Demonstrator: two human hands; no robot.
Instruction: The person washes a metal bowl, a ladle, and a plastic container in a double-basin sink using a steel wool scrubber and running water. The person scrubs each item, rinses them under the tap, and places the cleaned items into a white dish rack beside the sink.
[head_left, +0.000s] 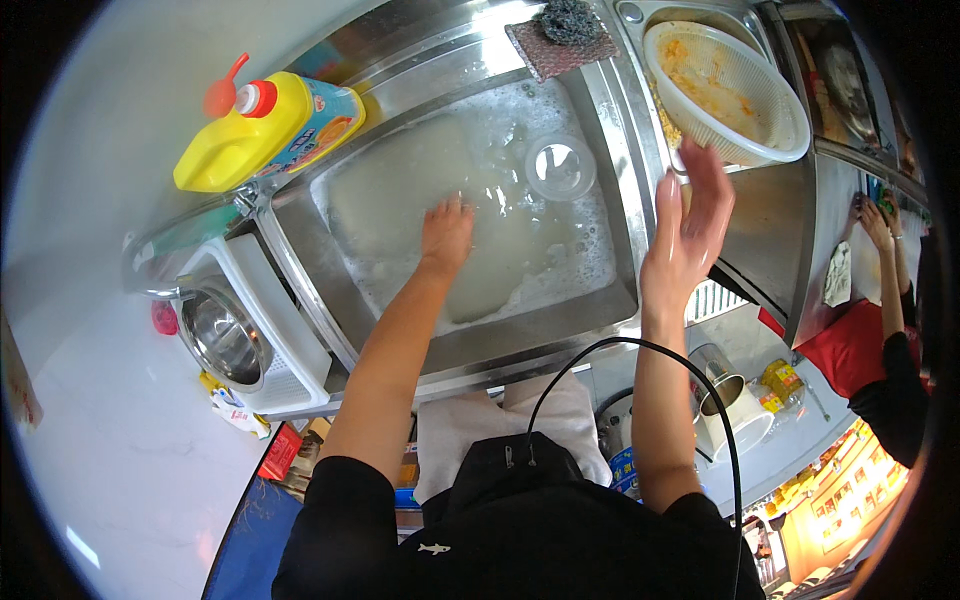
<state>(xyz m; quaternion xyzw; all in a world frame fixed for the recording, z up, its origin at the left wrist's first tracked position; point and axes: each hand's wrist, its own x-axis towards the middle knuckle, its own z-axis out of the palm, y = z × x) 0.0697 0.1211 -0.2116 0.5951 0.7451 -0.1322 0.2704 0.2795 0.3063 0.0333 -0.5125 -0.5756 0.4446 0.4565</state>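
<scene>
My left hand (448, 229) dips its fingertips into cloudy, sudsy water (397, 165) in a stainless-steel sink (630, 296). What lies under those fingertips is hidden. My wet right hand (686, 217) is raised over the sink's right side, thumb and fingers apart, with nothing in it. Its fingertips overlap the near rim of a white plastic strainer basket (772, 90) in the picture; whether they touch, I cannot tell. Orange food residue coats the basket's inside. Toward the sink's right side, a clear round plastic container or lid (560, 167) sits in the water.
A steel-wool scourer (570, 22) rests on a scrubbing cloth (551, 56) at the back edge. Left stand a yellow detergent jug (247, 142), a white crate (300, 367) and a steel bowl (225, 334). A co-worker's hands (877, 225) are at a counter on the right.
</scene>
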